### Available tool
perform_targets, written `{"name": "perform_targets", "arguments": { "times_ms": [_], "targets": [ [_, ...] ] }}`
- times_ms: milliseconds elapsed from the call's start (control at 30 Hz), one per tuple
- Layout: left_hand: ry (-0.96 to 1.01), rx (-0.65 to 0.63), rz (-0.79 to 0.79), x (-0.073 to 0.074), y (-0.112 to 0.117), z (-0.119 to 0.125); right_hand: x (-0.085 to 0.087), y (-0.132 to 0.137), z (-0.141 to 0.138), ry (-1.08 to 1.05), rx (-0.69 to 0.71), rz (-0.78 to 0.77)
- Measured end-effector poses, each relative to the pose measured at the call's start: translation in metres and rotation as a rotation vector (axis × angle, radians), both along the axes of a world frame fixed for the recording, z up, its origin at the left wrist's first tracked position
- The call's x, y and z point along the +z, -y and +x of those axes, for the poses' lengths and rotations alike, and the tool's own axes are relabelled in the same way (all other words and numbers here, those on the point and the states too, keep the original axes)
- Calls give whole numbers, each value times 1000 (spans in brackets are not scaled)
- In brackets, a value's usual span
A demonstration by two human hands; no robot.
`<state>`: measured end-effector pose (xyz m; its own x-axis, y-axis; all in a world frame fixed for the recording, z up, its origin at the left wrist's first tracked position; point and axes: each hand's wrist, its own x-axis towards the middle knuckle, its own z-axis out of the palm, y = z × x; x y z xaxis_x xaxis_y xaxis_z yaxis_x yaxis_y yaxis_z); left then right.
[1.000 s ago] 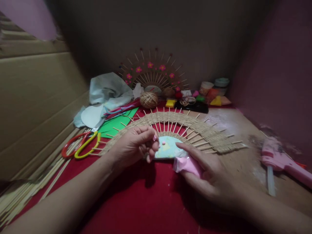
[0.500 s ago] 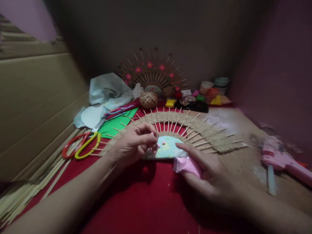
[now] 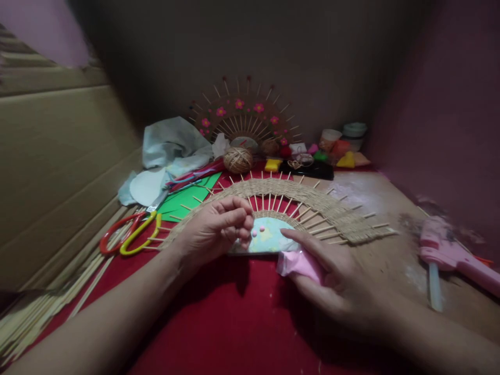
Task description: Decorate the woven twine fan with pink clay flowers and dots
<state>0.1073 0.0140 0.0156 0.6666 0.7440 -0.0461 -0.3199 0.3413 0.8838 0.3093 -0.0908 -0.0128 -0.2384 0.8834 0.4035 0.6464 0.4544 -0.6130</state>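
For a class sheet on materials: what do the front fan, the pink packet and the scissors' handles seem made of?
Front fan: plant fibre, perhaps, matte tan and woven across pale, probably wooden sticks. Pink packet: likely plastic film, slightly glossy, translucent and creased at one end. Scissors' handles: probably plastic, smooth, evenly red and yellow.

The near fan (image 3: pixel 273 187) was laid across the middle of the counter (image 3: pixel 394 263), with two pellets (image 3: pixel 262 229) set on its base (image 3: pixel 275 240). The base was flanked by the left hand (image 3: pixel 216 225) and the right hand (image 3: pixel 334 276), in which a packet (image 3: pixel 302 265) was held. To the left, scissors (image 3: pixel 155 233) were laid partly over some sticks (image 3: pixel 49 306); to the right, a glue gun (image 3: pixel 441 245) was placed. Behind the near fan, a ball of twine (image 3: pixel 238 160) was set, and behind that, a far fan (image 3: pixel 239 104); a cup (image 3: pixel 330 138) was placed to their right.
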Motion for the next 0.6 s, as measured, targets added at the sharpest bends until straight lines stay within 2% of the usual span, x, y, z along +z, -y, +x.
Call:
{"name": "perform_targets", "arguments": {
  "times_ms": [167, 333, 600],
  "targets": [
    [23, -55, 6, 3, 3, 2, 1, 0, 0, -2, 8, 14],
    [-30, -115, 64, 0, 2, 0, -1, 1, 1, -15, 4, 6],
    [-47, 7, 91, 3, -3, -2, -1, 1, 0, -12, -13, -20]
  ]
}}
